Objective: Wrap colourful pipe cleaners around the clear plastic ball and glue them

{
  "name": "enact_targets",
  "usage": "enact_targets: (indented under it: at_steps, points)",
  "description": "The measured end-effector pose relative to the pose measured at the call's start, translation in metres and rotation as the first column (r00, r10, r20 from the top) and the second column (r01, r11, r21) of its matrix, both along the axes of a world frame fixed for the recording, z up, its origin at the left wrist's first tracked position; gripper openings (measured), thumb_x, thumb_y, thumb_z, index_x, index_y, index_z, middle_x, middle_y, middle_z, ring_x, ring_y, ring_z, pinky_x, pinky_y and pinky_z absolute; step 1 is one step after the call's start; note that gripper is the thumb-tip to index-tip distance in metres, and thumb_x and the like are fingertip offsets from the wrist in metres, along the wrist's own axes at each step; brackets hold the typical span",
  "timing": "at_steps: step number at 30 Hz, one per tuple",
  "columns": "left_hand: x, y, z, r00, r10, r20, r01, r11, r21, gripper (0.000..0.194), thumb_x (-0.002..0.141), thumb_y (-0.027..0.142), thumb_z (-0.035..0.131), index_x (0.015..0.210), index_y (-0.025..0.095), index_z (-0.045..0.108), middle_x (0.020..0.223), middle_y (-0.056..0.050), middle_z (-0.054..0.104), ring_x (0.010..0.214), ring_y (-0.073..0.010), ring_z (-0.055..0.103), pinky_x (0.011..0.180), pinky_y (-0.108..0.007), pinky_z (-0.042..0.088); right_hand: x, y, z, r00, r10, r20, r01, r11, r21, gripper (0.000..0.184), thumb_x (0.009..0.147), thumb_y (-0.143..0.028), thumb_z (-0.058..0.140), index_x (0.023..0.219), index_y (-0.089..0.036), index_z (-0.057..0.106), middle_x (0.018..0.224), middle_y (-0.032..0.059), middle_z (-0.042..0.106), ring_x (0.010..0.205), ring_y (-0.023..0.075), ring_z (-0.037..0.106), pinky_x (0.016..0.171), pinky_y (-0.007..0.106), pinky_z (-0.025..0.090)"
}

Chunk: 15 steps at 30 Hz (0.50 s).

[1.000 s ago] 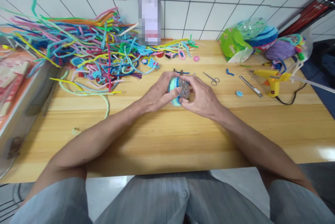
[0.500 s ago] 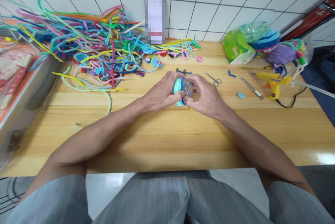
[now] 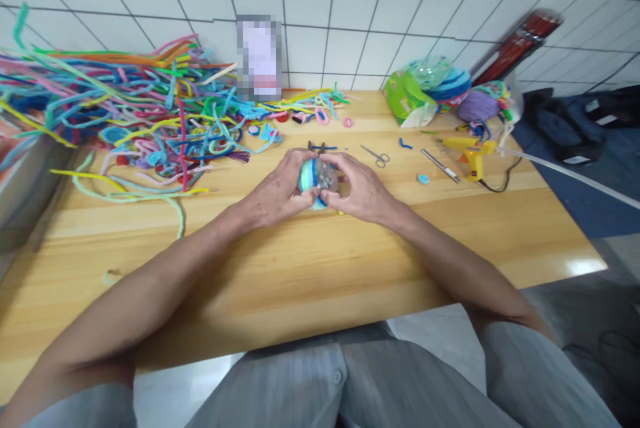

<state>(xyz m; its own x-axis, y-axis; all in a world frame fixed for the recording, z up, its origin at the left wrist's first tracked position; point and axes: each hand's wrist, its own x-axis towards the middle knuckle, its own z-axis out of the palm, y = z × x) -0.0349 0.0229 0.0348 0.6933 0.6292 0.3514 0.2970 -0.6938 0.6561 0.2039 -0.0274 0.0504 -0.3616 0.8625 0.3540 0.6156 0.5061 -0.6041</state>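
Between both hands is a rounded clear plastic piece wrapped in bands of light green and blue pipe cleaner (image 3: 327,178). My left hand (image 3: 275,191) curls round its green-banded side, thumb across the front. From the other side, my right hand (image 3: 363,189) grips the clear end with thumb and fingers. The two thumbs nearly meet at the front of it. Just behind the hands the dark jaws of a pair of pliers (image 3: 316,147) show on the table; the rest of the tool is mostly covered.
A tangled heap of pipe cleaners (image 3: 135,108) fills the back left. A phone (image 3: 260,58) leans on the tiled wall. To the right lie small scissors (image 3: 377,157), a craft knife (image 3: 440,165), a blue cap (image 3: 423,179) and a yellow glue gun (image 3: 470,153). A green packet (image 3: 407,98) stands behind.
The view has swung to the right, so the table's things sit further left. Both hands keep their hold on the wrapped plastic piece, with only slight finger shifts.
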Motion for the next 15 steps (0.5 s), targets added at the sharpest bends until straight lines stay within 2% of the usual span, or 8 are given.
enact_targets:
  at_steps: [4, 10, 15]
  points:
    - [0.0036, -0.0028, -0.0042, 0.999, -0.013, 0.033, 0.010, 0.994, 0.109, 0.060, 0.103, 0.047, 0.062, 0.152, 0.017, 0.045, 0.155, -0.024, 0.054, 0.149, -0.0379, 0.054, 0.127, -0.059, 0.048, 0.0017, -0.0013, -0.0004, 1.000, -0.003, -0.019, 0.003, 1.000, -0.008, 0.057, 0.087, -0.030, 0.074, 0.143, -0.025, 0.062, 0.148, 0.0149, 0.072, 0.137, 0.0326, 0.071, 0.116, 0.053, 0.062]
    - [0.0056, -0.0053, -0.0024, 1.000, -0.002, -0.004, 0.002, 0.994, 0.109, 0.067, 0.099, 0.058, 0.064, 0.151, 0.019, 0.047, 0.155, -0.025, 0.056, 0.147, -0.0404, 0.056, 0.125, -0.061, 0.050, 0.0022, -0.0024, 0.0031, 0.997, -0.003, -0.077, -0.001, 0.998, -0.057, 0.057, 0.083, -0.024, 0.074, 0.139, -0.025, 0.064, 0.140, 0.0140, 0.074, 0.128, 0.0342, 0.075, 0.110, 0.055, 0.064]
    - [0.0079, -0.0079, 0.0007, 1.000, 0.003, -0.017, -0.001, 0.993, 0.121, 0.073, 0.092, 0.050, 0.074, 0.152, 0.021, 0.045, 0.159, -0.023, 0.054, 0.151, -0.0399, 0.054, 0.128, -0.062, 0.049, 0.0024, -0.0018, 0.0076, 0.995, -0.031, -0.095, 0.020, 0.993, -0.118, 0.050, 0.082, -0.027, 0.074, 0.132, -0.023, 0.066, 0.133, 0.0142, 0.075, 0.121, 0.0343, 0.076, 0.103, 0.053, 0.066]
